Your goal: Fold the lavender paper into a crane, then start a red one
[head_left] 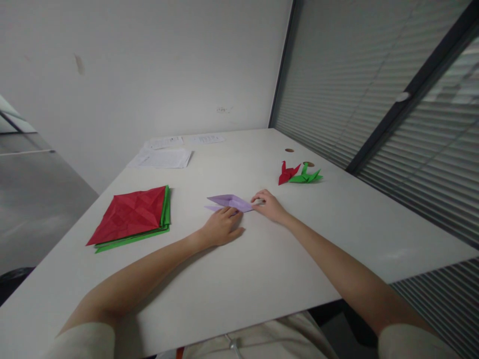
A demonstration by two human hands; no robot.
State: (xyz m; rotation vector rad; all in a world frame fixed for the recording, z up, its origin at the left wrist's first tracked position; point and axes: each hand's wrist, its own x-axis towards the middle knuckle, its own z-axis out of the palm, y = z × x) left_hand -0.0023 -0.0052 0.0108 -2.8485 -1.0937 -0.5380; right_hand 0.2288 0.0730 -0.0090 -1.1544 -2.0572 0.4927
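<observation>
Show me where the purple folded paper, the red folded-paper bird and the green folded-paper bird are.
Purple folded paper [240,202]: head view, on the middle of its visible surface.
Red folded-paper bird [287,175]: head view, on its body.
Green folded-paper bird [305,177]: head view, on its body.

Dim, greyish light is filling my view, with the blinds glowing brighter at the far right. My left arm is casting a soft shadow on the table. My sleeves are stretching near the edges, and print on the papers is blurring (I'm not making out a word).
</observation>
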